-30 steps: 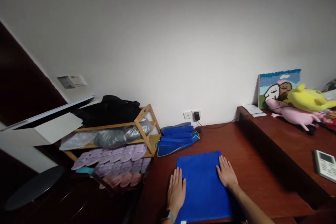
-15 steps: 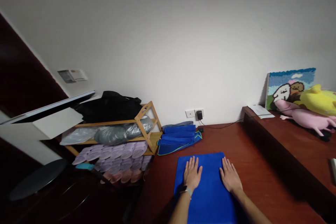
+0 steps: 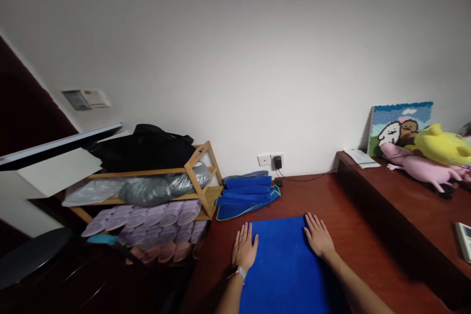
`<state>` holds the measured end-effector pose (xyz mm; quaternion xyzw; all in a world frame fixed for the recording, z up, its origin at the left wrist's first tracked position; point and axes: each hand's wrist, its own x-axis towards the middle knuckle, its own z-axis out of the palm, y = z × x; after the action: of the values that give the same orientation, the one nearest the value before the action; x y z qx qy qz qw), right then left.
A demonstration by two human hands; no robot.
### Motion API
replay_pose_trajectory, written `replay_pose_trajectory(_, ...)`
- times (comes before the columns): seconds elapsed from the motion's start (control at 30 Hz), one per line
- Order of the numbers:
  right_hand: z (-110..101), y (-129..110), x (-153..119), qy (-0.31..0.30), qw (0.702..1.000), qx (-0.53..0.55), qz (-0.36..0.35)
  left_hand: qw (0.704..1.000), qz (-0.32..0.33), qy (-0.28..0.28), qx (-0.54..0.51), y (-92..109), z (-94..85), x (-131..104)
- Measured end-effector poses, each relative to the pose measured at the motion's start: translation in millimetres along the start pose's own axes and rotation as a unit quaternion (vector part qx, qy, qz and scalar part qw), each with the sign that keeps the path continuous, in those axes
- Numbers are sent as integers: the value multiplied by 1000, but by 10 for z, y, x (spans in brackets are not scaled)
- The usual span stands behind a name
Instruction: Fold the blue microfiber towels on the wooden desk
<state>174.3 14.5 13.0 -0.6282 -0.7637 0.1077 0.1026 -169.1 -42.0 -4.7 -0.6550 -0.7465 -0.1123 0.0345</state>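
Note:
A flat blue cloth (image 3: 281,265) lies spread on the reddish-brown wooden table (image 3: 362,240), its near end running out of view at the bottom. My left hand (image 3: 245,248) rests palm down over the cloth's left edge, fingers stretched out, with a watch band on the wrist. Over the right edge, near the far right corner, my right hand (image 3: 318,234) lies flat with its fingers extended. Neither hand grips anything. Beyond the cloth, a pile of folded blue cloths (image 3: 246,192), one with a green-edged border, sits at the table's far left corner.
Left of the table stands a wooden rack (image 3: 198,176) with slippers (image 3: 162,213), plastic-wrapped items and a black bag (image 3: 147,149). A plugged-in adapter (image 3: 278,162) trails a cord. On the raised ledge at right lie plush toys (image 3: 419,164) and a remote-like device (image 3: 464,240).
My left hand has slid left from the cloth's surface to its left edge. My right hand has shifted slightly up to the far right corner. The view has turned a little.

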Motion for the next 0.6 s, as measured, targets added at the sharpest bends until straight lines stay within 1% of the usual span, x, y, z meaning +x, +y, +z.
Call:
replay_pose_trajectory(0.1,25,34,72,-22,1000,1,0,1000,-1,-4,0,-26,3,5)
replay_pose_trajectory(0.2,98,65,81,-7,1000,7,1,1000,0,-13,-1,-16,-24,8)
replay_pose_trajectory(0.3,115,62,73,0,1000,9,1,999,-4,-37,2,0,-84,15)
replay_pose_trajectory(0.4,79,39,70,0,1000,6,3,997,-8,-72,6,-12,-167,35)
replay_pose_trajectory(0.47,53,26,70,-1,1000,11,2,997,-13,-76,12,15,-231,60)
replay_pose_trajectory(0.53,38,21,71,0,1000,18,1,998,-6,-53,16,151,-289,94)
replay_pose_trajectory(0.57,35,21,72,1,1000,20,0,999,7,-37,13,278,-309,112)
replay_pose_trajectory(0.6,37,22,74,2,1000,22,0,999,32,-24,5,447,-320,129)
